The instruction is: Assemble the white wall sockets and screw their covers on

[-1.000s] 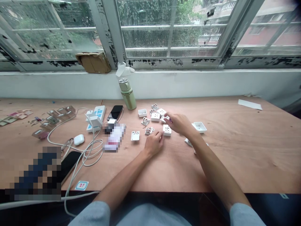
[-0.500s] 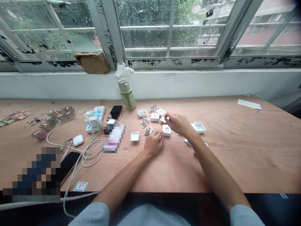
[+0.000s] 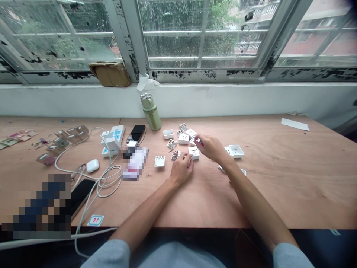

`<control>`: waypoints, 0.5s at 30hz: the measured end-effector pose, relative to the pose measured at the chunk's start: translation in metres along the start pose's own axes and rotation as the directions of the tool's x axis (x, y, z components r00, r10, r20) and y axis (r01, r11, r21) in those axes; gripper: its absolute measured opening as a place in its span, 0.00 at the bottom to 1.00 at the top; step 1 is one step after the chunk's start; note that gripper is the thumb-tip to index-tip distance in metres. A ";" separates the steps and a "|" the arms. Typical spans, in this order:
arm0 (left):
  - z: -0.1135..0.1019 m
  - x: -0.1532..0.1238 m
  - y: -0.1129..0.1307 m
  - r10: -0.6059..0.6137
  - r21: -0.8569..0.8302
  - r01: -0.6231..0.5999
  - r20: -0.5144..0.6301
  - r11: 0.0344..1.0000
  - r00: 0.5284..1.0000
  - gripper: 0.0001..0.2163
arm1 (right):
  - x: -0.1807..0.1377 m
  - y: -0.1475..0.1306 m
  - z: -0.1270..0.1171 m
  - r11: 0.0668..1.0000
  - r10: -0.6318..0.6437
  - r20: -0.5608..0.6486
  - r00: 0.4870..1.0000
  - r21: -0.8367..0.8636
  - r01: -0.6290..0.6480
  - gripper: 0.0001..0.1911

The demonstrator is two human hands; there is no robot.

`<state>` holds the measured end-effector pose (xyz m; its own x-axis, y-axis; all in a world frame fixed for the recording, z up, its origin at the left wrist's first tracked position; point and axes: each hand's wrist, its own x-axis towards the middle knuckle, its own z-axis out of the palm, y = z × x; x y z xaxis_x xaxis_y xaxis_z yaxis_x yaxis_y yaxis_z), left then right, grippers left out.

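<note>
A wooden table (image 3: 279, 182) stands below a wide window (image 3: 173, 37), with a green bottle (image 3: 152, 117) near the wall (image 3: 223, 98). Between the hands, a white socket (image 3: 194, 155) sits on the table, holes up. The right hand (image 3: 211, 147) pinches a thin screwdriver (image 3: 201, 143) over it, fingers narrow. The left hand (image 3: 182, 169) has curled fingers at the socket's left side; whether they grip it, I cannot tell. An opened socket part (image 3: 175, 155) lies just beside them
</note>
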<state>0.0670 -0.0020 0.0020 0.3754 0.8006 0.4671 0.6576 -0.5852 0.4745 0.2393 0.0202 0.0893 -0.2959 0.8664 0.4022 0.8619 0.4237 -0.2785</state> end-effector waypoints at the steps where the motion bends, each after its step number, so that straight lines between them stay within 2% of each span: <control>1: 0.000 0.000 0.000 -0.002 0.001 0.002 -0.002 1.000 1.000 0.11 | 0.000 -0.001 -0.001 1.000 0.003 0.006 1.000 -0.013 -0.003 0.11; 10: 0.000 0.000 0.000 0.005 0.014 -0.005 -0.009 1.000 1.000 0.11 | 0.003 -0.005 -0.005 0.997 0.021 0.025 0.999 -0.069 -0.020 0.12; 12: 0.001 0.000 -0.001 0.004 0.013 -0.004 -0.008 1.000 1.000 0.11 | 0.002 -0.002 -0.007 0.999 0.022 -0.006 1.000 -0.028 -0.022 0.11; 15: 0.001 0.000 -0.002 -0.002 0.000 0.002 -0.006 1.000 1.000 0.11 | -0.005 0.006 -0.003 0.995 0.040 -0.124 0.991 0.098 -0.028 0.11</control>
<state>0.0666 -0.0007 -0.0001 0.3702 0.8006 0.4711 0.6582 -0.5839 0.4752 0.2475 0.0180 0.0885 -0.2081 0.8431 0.4959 0.8251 0.4235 -0.3738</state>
